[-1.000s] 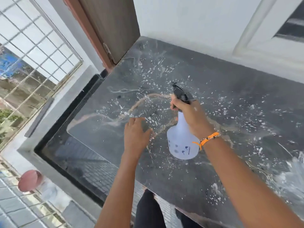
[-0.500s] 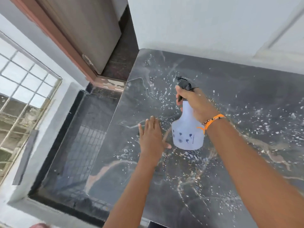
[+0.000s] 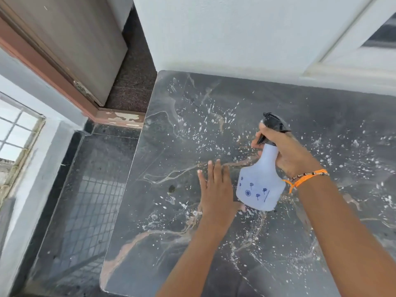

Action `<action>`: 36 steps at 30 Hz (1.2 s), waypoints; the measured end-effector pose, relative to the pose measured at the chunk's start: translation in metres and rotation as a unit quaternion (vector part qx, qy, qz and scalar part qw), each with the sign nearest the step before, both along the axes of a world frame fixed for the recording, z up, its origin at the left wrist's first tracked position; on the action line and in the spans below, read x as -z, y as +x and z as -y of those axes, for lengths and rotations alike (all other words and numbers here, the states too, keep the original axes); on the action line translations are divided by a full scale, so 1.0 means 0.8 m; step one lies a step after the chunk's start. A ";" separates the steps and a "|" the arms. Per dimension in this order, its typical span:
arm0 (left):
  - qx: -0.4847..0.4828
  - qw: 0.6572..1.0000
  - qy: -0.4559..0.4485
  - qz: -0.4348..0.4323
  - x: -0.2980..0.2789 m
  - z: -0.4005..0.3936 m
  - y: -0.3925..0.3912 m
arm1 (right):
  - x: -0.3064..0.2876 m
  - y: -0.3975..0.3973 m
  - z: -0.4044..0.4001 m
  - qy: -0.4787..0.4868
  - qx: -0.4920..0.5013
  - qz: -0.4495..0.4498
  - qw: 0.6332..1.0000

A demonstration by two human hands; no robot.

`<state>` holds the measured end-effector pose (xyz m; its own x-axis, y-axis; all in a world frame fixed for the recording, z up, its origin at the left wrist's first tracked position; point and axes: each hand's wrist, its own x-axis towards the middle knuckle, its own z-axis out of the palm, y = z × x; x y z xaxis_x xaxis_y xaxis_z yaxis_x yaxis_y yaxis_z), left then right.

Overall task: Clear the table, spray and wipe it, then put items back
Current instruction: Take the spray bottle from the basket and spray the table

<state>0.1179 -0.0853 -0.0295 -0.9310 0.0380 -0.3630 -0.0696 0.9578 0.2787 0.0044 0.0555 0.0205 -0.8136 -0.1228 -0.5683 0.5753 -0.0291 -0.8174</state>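
Here, one dark marbled counter (image 3: 300,103), flecked all over with white droplets, set against a white wall (image 3: 225,33). Above it, two hands: right hand (image 3: 287,151) curled round the neck of one pale blue spray bottle (image 3: 260,185), finger on the black trigger (image 3: 274,123); left hand (image 3: 216,189) flat, fingers straight, just beside the bottle. One orange wristband (image 3: 304,179). Small blue flower prints on the bottle, no readable writing.

Bare wet tabletop (image 3: 214,129) all round; white wall (image 3: 225,39) along its far edge.
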 end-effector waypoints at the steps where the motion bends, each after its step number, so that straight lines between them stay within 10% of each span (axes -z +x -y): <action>1: 0.025 1.000 0.006 -0.002 0.000 -0.013 -0.002 | -0.002 0.002 -0.014 0.010 0.011 -0.001 1.000; 26: 0.149 0.988 -0.014 0.027 -0.015 -0.289 0.017 | -0.018 0.040 -0.366 -0.030 0.249 0.013 0.968; 36: 0.042 0.999 -0.008 0.027 0.010 -0.347 0.041 | 0.015 0.073 -0.462 -0.130 0.104 0.024 0.986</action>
<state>0.1505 0.1923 -0.0372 -0.9036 0.1096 -0.4142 -0.0029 0.9652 0.2616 0.0627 0.4252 0.0088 -0.8099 -0.1028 -0.5775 0.5721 -0.3553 -0.7392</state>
